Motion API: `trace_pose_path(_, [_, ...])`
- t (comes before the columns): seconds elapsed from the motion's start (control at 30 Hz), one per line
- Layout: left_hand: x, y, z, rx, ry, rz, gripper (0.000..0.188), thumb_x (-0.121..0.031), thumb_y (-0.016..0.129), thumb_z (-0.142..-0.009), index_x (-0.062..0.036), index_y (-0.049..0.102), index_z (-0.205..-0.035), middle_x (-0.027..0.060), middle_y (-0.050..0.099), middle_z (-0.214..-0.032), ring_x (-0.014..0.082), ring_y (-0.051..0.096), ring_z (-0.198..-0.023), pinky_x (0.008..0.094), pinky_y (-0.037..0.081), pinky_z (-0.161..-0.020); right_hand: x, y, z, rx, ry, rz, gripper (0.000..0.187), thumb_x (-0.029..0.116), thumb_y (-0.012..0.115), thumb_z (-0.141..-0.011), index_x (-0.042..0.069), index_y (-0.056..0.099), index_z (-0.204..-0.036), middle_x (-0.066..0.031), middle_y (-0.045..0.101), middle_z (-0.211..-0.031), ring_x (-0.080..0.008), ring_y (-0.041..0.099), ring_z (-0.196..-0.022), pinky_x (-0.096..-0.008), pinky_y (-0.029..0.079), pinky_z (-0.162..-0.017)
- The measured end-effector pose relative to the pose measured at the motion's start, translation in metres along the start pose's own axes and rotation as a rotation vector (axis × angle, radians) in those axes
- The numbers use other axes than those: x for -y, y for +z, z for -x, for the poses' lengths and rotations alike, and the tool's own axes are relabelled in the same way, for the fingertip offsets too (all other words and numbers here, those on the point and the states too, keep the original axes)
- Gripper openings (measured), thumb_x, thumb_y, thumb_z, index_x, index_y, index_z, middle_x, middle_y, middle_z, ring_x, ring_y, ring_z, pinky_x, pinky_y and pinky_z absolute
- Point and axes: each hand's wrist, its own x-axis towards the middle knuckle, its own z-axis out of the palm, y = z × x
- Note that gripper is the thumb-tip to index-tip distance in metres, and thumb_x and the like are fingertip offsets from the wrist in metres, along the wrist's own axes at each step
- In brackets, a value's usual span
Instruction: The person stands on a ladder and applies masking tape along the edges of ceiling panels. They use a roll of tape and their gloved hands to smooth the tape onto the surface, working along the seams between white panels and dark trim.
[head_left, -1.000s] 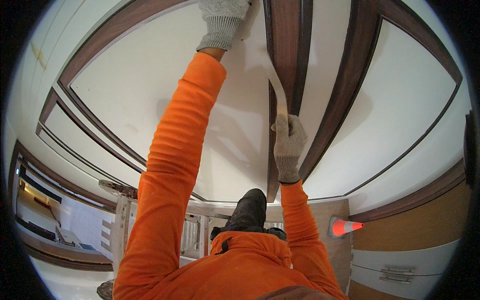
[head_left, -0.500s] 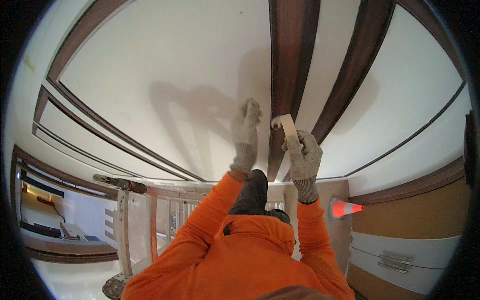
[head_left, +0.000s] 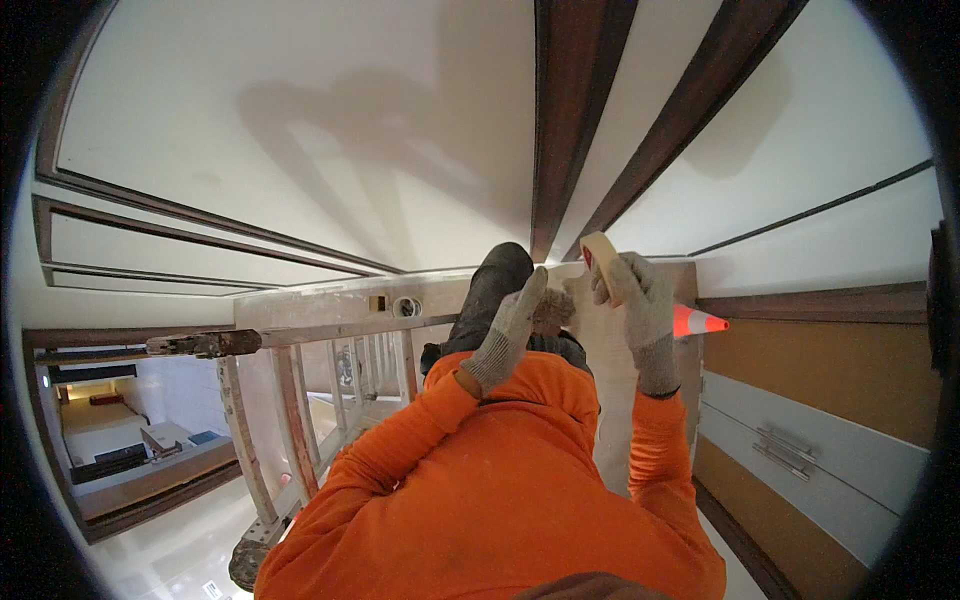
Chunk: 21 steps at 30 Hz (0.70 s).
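- While I watch the head view, both hands sit raised in front of the chest, close together, each in a grey knit glove.
- Right hand [head_left: 640, 300]: fingers curled round a roll of tan masking tape [head_left: 598, 252], held at its upper edge. The roll sits at the top of this hand, just above the fingertips, edge-on to the camera.
- Left hand [head_left: 512, 325]: fingers straight and together, flat like a blade, pointing up and to the right toward the roll. It grips nothing that I can see. Its fingertips end just left of the roll; I cannot tell whether they touch the tape or a loose end of it.
- Orange sleeves [head_left: 400, 450] run from both wrists down to the lower edge of the view.
- Directly behind the hands: a dark shoe and trouser leg [head_left: 492, 290], partly hidden by the left hand.
- Left of the left hand, and below it: a paint-spattered stepladder [head_left: 300, 400] with pale rungs.
- Right of the right hand, near the wrist: an orange and white traffic cone [head_left: 695, 321], only its tip showing.
- Above both hands: a white panelled surface with dark brown wooden strips [head_left: 560, 110]; two strips converge toward the roll.
- Further right of the right hand: a brown and white cabinet front with a metal handle [head_left: 783, 447].
- Shadow of arms falls on the white panel [head_left: 330, 110] above the left hand.
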Motion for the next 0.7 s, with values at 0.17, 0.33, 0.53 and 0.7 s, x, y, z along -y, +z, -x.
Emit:
trace_pose_path(0.17, [-0.017, 0.002, 0.011, 0.041, -0.055, 0.005, 0.069, -0.066, 0.045, -0.103, -0.0022, 0.068, -0.118, 0.0076, 0.071, -0.106, 0.0191, 0.068, -0.098, 0.0340, 0.054, -0.092, -0.011, 0.036, 0.046, -0.051, 0.032, 0.264, 0.034, 0.033, 0.066, -0.099, 0.000, 0.071, -0.104, -0.0152, 0.072, -0.095, -0.0279, 0.069, -0.088, -0.0396, 0.053, -0.079])
trace_pose_path(0.33, [-0.006, -0.010, 0.005, -0.025, 0.014, 0.090, 0.054, -0.052, 0.053, -0.106, -0.0030, 0.069, -0.120, 0.0061, 0.071, -0.102, 0.0152, 0.067, -0.095, 0.0277, 0.053, -0.091, -0.056, 0.068, 0.069, -0.023, -0.310, 0.494, 0.029, 0.027, 0.073, -0.092, 0.004, 0.071, -0.109, -0.0170, 0.071, -0.111, -0.0379, 0.064, -0.108, -0.0469, 0.050, -0.096])
trace_pose_path(0.53, [-0.028, -0.038, 0.025, -0.006, 0.066, -0.323, 0.033, -0.029, 0.059, -0.105, -0.0006, 0.071, -0.117, 0.0120, 0.071, -0.109, 0.0175, 0.066, -0.096, 0.0298, 0.054, -0.086, -0.072, 0.089, 0.079, 0.078, -0.400, 0.525, 0.032, 0.027, 0.078, -0.088, 0.007, 0.072, -0.112, -0.0151, 0.072, -0.114, -0.0350, 0.065, -0.110, -0.0461, 0.048, -0.101])
trace_pose_path(0.7, [-0.053, -0.051, 0.037, -0.016, 0.171, -1.253, 0.027, -0.027, 0.062, -0.099, -0.0032, 0.072, -0.107, 0.0120, 0.067, -0.091, 0.0208, 0.062, -0.081, 0.0379, 0.050, -0.071, -0.052, 0.059, 0.059, -0.051, 0.008, 0.254, 0.033, 0.032, 0.076, -0.092, 0.003, 0.072, -0.107, -0.0140, 0.073, -0.100, -0.0267, 0.069, -0.094, -0.0396, 0.054, -0.087])
